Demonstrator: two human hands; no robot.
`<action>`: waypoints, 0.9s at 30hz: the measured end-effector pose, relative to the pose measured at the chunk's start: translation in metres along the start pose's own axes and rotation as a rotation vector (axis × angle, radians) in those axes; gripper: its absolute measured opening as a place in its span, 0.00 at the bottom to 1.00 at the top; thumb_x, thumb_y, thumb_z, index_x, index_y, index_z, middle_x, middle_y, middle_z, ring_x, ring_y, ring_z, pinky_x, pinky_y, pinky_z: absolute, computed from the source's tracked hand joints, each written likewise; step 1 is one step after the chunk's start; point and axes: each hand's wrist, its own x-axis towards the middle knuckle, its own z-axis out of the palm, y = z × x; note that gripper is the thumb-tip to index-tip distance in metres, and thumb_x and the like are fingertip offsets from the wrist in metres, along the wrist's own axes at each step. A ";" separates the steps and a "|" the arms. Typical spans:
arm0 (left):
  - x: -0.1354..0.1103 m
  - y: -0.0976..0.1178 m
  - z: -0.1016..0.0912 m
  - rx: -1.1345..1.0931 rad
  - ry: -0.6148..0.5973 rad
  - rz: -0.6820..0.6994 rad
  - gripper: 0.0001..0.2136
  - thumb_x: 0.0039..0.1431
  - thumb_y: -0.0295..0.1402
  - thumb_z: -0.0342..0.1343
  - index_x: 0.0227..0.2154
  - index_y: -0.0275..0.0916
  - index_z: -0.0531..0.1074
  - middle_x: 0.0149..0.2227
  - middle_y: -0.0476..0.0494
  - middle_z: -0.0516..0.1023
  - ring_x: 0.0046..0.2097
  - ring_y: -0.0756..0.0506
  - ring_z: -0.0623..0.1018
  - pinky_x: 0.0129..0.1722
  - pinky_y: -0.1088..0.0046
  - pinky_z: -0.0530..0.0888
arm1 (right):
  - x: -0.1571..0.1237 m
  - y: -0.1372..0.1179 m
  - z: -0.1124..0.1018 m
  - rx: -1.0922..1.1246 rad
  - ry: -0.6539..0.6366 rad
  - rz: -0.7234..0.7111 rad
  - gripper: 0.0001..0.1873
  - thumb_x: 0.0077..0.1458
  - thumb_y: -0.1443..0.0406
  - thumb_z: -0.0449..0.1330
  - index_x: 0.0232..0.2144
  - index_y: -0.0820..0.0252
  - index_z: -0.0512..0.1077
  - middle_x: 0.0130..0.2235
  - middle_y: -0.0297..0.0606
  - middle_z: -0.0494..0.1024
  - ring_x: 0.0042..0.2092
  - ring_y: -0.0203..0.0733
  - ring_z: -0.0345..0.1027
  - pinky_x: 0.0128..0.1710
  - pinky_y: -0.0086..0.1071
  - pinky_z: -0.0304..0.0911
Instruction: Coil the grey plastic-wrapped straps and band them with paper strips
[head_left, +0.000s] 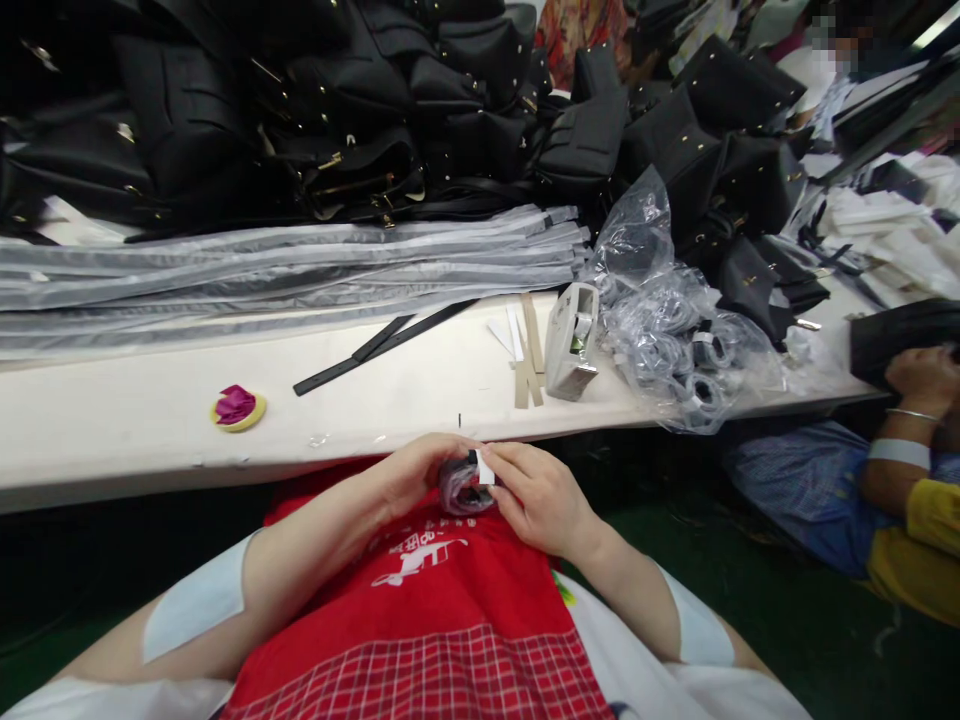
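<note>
In front of my apron, at the near table edge, my left hand [421, 474] is closed around a coil [456, 497] that looks like a dark strap rolled up in clear plastic. A small white sticker or strip of tape [486, 468] lies across the coil's right side. My right hand [541, 497] pinches that white strip between thumb and fingers, against the coil. Beyond my right hand stands a pale tape dispenser [562, 350]. To its right, a clear plastic bag [645, 350] holds several similar coils.
Long plastic-sleeved straps [300, 265] lie across the table [150, 400], with black bags [360, 90] heaped behind. Two black straps [375, 350], tan strips [531, 360] and a yellow roll with purple material [237, 407] lie nearer. A co-worker's arm [911, 440] is at right.
</note>
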 end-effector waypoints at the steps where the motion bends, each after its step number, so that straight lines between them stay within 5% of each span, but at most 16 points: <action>1: 0.001 0.001 0.002 -0.020 0.017 0.009 0.11 0.42 0.34 0.64 0.30 0.34 0.79 0.29 0.43 0.81 0.30 0.47 0.76 0.33 0.71 0.72 | 0.001 0.000 0.001 0.006 0.012 -0.002 0.23 0.58 0.67 0.54 0.56 0.62 0.65 0.53 0.48 0.72 0.54 0.46 0.65 0.56 0.43 0.64; 6: 0.007 0.006 0.006 -0.018 0.017 0.014 0.16 0.43 0.38 0.70 0.33 0.33 0.79 0.27 0.44 0.80 0.26 0.51 0.74 0.28 0.77 0.70 | 0.001 0.003 -0.007 0.136 0.049 0.042 0.26 0.54 0.66 0.58 0.56 0.61 0.64 0.54 0.49 0.70 0.55 0.48 0.64 0.56 0.45 0.63; 8: 0.007 0.007 0.004 -0.035 0.023 0.031 0.19 0.42 0.39 0.71 0.36 0.33 0.79 0.29 0.43 0.81 0.27 0.51 0.76 0.30 0.76 0.72 | 0.000 0.019 -0.019 0.148 0.197 0.096 0.22 0.55 0.66 0.57 0.54 0.60 0.67 0.52 0.48 0.72 0.54 0.46 0.65 0.55 0.43 0.64; 12: 0.006 0.007 -0.002 -0.030 0.062 0.080 0.23 0.43 0.40 0.70 0.41 0.33 0.76 0.35 0.38 0.82 0.32 0.47 0.79 0.35 0.73 0.74 | 0.005 0.087 -0.046 -0.034 0.704 0.439 0.13 0.59 0.65 0.53 0.43 0.62 0.73 0.42 0.47 0.76 0.44 0.45 0.69 0.48 0.43 0.65; 17: 0.009 -0.002 0.003 -0.040 0.086 0.111 0.26 0.42 0.41 0.71 0.43 0.34 0.74 0.39 0.36 0.82 0.35 0.43 0.81 0.37 0.69 0.76 | 0.027 0.161 -0.047 0.225 0.653 0.687 0.16 0.56 0.57 0.55 0.28 0.62 0.76 0.32 0.44 0.78 0.40 0.45 0.70 0.44 0.39 0.65; 24: 0.010 -0.008 -0.003 0.000 0.109 0.120 0.27 0.42 0.43 0.70 0.44 0.33 0.74 0.37 0.35 0.82 0.37 0.40 0.81 0.38 0.68 0.76 | 0.017 0.139 -0.029 0.206 0.817 0.651 0.16 0.52 0.54 0.60 0.26 0.62 0.76 0.34 0.41 0.77 0.40 0.43 0.69 0.44 0.35 0.63; 27: 0.010 -0.005 -0.005 0.009 0.106 0.135 0.26 0.44 0.43 0.69 0.45 0.34 0.74 0.39 0.35 0.82 0.39 0.39 0.81 0.41 0.67 0.76 | 0.000 0.133 -0.017 0.294 0.776 0.781 0.17 0.52 0.53 0.60 0.27 0.62 0.75 0.29 0.39 0.77 0.33 0.41 0.69 0.38 0.33 0.63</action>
